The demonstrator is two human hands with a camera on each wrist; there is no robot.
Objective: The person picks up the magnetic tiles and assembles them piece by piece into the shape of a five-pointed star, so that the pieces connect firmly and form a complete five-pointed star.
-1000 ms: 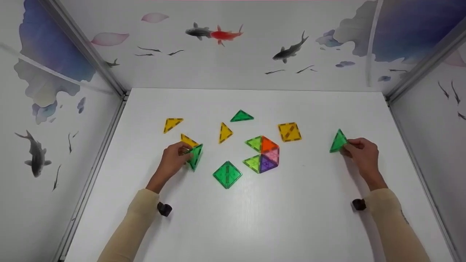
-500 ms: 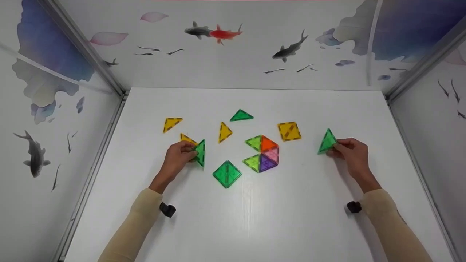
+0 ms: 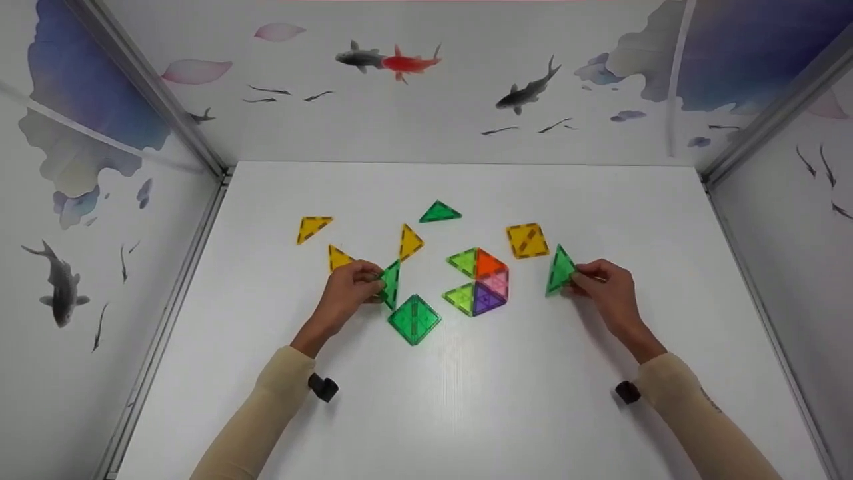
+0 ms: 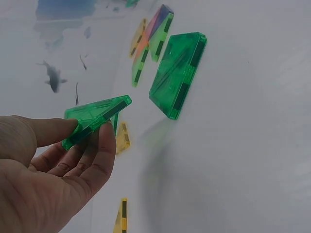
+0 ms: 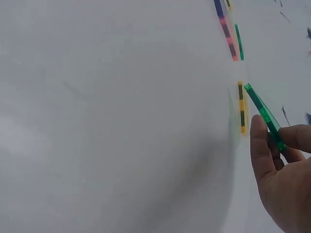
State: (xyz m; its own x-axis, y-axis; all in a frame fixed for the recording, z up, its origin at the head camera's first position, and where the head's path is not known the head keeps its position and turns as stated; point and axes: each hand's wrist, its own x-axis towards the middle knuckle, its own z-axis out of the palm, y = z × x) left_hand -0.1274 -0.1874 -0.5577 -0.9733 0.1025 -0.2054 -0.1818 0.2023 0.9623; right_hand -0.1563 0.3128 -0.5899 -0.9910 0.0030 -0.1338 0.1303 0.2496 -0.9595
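My left hand (image 3: 348,293) pinches a green triangular magnetic tile (image 4: 97,116) between thumb and fingers, its edge close beside the upper left of a green square (image 3: 414,320) made of two triangles. On the other side, my right hand (image 3: 608,290) pinches another green triangular tile (image 3: 560,270) by its right edge, tilted up. Between the hands lies a partial hexagon of small triangles: light green (image 3: 464,263), orange (image 3: 491,264), pink (image 3: 494,283), purple (image 3: 488,298) and a second light green one. Just left of the right hand's tile is a yellow square (image 3: 528,241).
Yellow triangles lie at the far left (image 3: 313,228), beside the left hand (image 3: 338,258) and near the middle (image 3: 410,242). A green triangle (image 3: 440,211) rests at the back. Printed panels (image 3: 400,120) wall the white table (image 3: 466,413) at the back and sides.
Both hands have moved inward with their green tiles, the right hand a long way left, the left hand a shorter way right. The tiles on the table stay where they were.
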